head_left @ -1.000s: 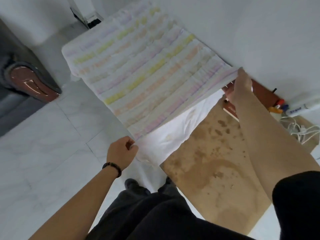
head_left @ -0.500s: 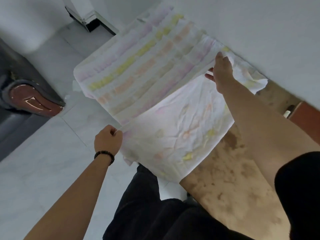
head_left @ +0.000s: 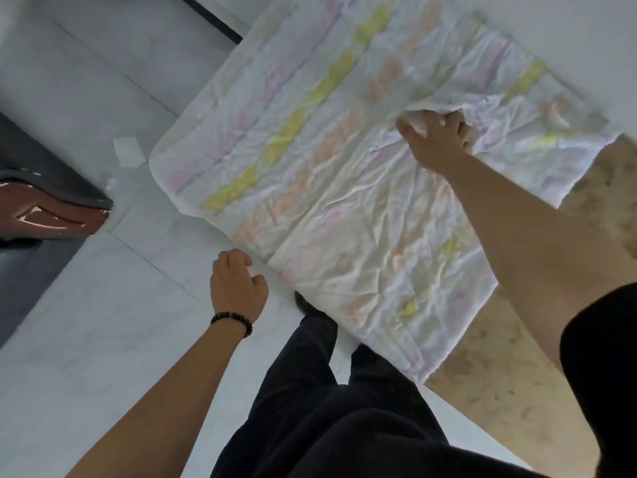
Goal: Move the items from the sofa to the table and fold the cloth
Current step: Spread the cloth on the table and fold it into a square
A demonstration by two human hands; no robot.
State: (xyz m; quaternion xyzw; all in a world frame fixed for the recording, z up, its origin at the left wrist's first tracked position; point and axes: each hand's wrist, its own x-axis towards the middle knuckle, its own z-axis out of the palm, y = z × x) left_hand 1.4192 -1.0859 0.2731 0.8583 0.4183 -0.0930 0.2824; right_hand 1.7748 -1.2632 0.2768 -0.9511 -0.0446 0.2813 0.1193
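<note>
Folded since the earlier frame, the soft, light cloth [head_left: 362, 188] lies doubled on the table [head_left: 517, 384]; right hand [head_left: 437, 139] pinches its folded edge, left hand [head_left: 238, 288] hangs loosely curled, empty. Grip corners.

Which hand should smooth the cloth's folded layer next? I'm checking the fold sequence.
Probably the right hand: it already rests on the cloth over the table. The left hand hangs off the cloth's edge.
</note>
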